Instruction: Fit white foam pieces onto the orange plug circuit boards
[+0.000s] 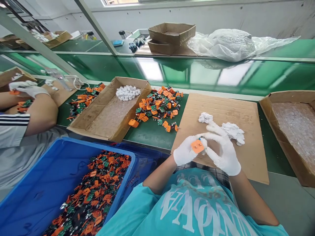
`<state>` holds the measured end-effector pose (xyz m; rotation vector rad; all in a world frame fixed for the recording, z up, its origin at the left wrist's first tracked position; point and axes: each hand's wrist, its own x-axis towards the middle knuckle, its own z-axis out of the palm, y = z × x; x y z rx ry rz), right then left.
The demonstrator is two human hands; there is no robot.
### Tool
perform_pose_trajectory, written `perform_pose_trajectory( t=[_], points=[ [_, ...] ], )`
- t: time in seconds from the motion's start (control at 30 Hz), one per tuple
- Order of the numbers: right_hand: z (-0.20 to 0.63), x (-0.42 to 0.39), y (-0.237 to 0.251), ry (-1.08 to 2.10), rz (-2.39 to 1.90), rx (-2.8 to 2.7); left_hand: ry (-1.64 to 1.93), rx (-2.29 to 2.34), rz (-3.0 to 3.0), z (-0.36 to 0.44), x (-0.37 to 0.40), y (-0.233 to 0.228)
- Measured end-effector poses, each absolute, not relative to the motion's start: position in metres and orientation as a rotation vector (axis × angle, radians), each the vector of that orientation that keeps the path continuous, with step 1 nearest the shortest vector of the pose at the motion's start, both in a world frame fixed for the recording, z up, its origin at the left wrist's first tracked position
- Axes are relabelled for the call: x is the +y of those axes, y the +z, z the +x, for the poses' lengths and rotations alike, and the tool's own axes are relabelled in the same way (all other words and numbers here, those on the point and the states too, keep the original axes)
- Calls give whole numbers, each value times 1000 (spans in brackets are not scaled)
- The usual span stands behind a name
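Over the front part of a cardboard sheet [192, 114], my white-gloved left hand [184, 150] is closed on an orange plug piece [197, 146] with two metal pins facing up. A bit of circuit board shows at its upper edge. My gloved right hand [223, 152] curves in from the right, thumb and index finger meeting at a small white part [204, 143] against the plug piece; its exact shape is partly hidden. Just beyond the right hand lie a small heap of white parts [205, 117] and a larger white heap [233, 132].
Orange plug pieces with green boards [157, 105] lie heaped on the green bench. A cardboard tray [100, 121] holds white parts [128, 93]. A blue bin [36, 173] full of plug pieces stands front left. Another tray [278, 144] is at right. A co-worker's gloved hands [29, 88] are at left.
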<state>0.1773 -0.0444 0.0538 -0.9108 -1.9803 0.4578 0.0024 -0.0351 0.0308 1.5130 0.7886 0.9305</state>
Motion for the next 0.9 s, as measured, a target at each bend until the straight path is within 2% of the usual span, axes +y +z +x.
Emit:
perform_pose_trajectory(
  t=[0.2,0.37,0.5,0.77,0.83,0.9],
  points=[
    [179,-41,44,383,-813,-2078,696,687,1252,8,-35,33],
    [173,-42,38,355,-927,-1944,777,770,1071,19,-37,21],
    [170,-42,41,655,-949,-1885,792,887,1112,20,-40,29],
    [162,-38,46,1416,-992,-1394,754,890,1224,21,-42,30],
    [161,-37,45,1411,-1049,-1345,736,890,1196,23,-43,28],
    [162,-37,44,1218,-1107,-1470,747,931,1189,25,-43,27]
  ],
)
